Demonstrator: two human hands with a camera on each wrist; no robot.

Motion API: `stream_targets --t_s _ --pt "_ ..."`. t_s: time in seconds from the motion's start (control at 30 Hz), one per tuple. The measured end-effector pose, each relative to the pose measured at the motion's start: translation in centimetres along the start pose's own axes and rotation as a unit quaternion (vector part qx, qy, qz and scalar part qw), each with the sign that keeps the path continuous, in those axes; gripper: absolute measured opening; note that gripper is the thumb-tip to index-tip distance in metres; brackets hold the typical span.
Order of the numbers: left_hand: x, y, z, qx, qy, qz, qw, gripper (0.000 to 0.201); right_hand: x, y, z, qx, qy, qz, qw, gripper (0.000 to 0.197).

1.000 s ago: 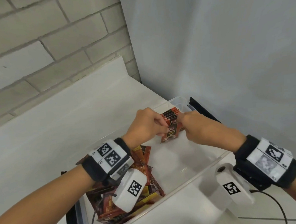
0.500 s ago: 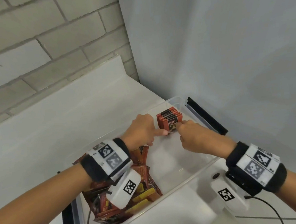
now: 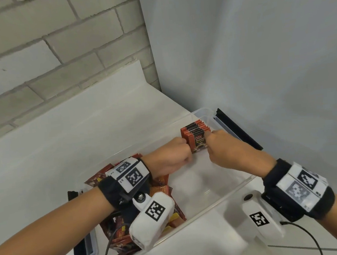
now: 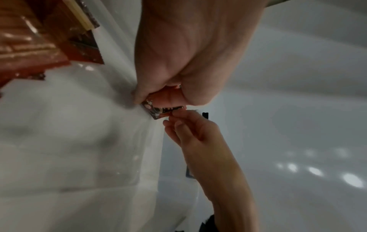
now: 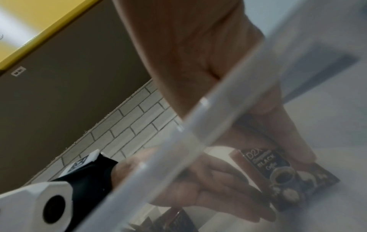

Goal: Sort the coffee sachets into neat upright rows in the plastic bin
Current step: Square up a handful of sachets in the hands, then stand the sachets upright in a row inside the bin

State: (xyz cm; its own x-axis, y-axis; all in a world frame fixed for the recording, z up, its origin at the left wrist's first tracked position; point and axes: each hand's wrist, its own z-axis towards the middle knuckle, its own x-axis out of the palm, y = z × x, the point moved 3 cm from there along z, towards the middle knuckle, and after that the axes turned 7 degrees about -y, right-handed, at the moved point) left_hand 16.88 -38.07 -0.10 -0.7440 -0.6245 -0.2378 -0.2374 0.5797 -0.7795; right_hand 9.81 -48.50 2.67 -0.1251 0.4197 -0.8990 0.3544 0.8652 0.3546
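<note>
**Both hands at the upright sachet row, far end of bin**

Setting: white counter [image 3: 66,141] in a corner, pale brick wall [image 3: 42,47] behind, plain grey-white panel [image 3: 248,47] to the right.

Clear plastic bin [image 3: 202,210] sits on the counter, running from near-left to far-right toward the corner. A black strip [image 3: 237,129] lies along its far right end; a second black strip [image 3: 77,230] shows at the near left end.

Loose pile of coffee sachets [image 3: 165,185], red and brown with some yellow, lies jumbled in the near-left part of the bin, largely under the left forearm and wrist unit. Middle of the bin floor shows bare plastic.

Row of sachets [image 3: 194,131] stands upright at the far-right end of the bin, packed face to face, tops level. Front sachet [image 3: 199,144] reads "D2X BLACK"; the right wrist view shows a coffee cup printed below the lettering.

Left hand [image 3: 172,157]: fingers curled, pinching the left edge of the row near its front. The left wrist view shows thumb and fingers closed on the sachet edge.

Right hand [image 3: 225,144]: fingers bent, tips on the right edge of the front sachet. Whether it pinches or only presses, cannot tell; the right wrist view is blurred by the bin wall.
</note>
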Motion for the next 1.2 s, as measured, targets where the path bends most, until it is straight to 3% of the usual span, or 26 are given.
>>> stream_targets --t_s 0.2,0.4,0.5,0.57,0.67,0.73,0.8,0.9,0.97,1.07,1.2 --pt "0.6 -0.6 -0.2 0.002 -0.005 -0.034 0.999 0.037 0.0 0.1 0.1 -0.005 -0.004 0.006 1.0 0.032" --pt "-2.3 -0.8 -1.5 0.005 -0.012 0.157 0.988 0.018 -0.3 -0.2 -0.1 -0.016 0.009 -0.013 1.0 0.026" --pt "-3.8 -1.2 -2.9 0.014 0.038 0.229 0.973 0.016 -0.5 0.0 -0.4 -0.03 0.008 -0.018 0.999 0.018" --pt "-5.1 -1.9 -4.6 0.04 0.067 0.292 0.953 0.023 -1.0 0.6 -1.0 -0.053 0.002 -0.018 0.998 0.009" --pt "-6.9 -3.4 -7.9 0.091 0.081 0.393 0.912 0.029 -1.5 2.5 -2.6 -0.127 0.038 0.036 0.991 0.017" --pt "-7.5 -3.5 -10.1 0.082 0.122 0.456 0.878 0.028 -1.4 4.5 -4.0 -0.174 0.1 0.081 0.976 0.025" --pt "-7.8 -2.6 -11.7 0.05 0.166 0.531 0.83 0.042 -0.9 6.2 -5.1 -0.205 0.158 0.098 0.961 0.038" --pt "-7.5 -0.4 -13.3 0.036 0.202 0.611 0.765 0.06 0.4 8.1 -6.0 -0.245 0.205 0.032 0.947 0.055" --pt "-7.1 1.2 -13.5 0.032 0.203 0.645 0.736 0.075 1.1 8.9 -6.0 -0.263 0.213 -0.005 0.941 0.06" --pt "-6.4 2.6 -13.1 0.038 0.188 0.671 0.716 0.086 1.8 9.3 -5.6 -0.254 0.226 0.011 0.94 0.062" --pt "-6.0 3.5 -11.6 0.051 0.143 0.651 0.744 0.064 2.9 9.4 -5.2 -0.248 0.216 0.001 0.945 0.055"
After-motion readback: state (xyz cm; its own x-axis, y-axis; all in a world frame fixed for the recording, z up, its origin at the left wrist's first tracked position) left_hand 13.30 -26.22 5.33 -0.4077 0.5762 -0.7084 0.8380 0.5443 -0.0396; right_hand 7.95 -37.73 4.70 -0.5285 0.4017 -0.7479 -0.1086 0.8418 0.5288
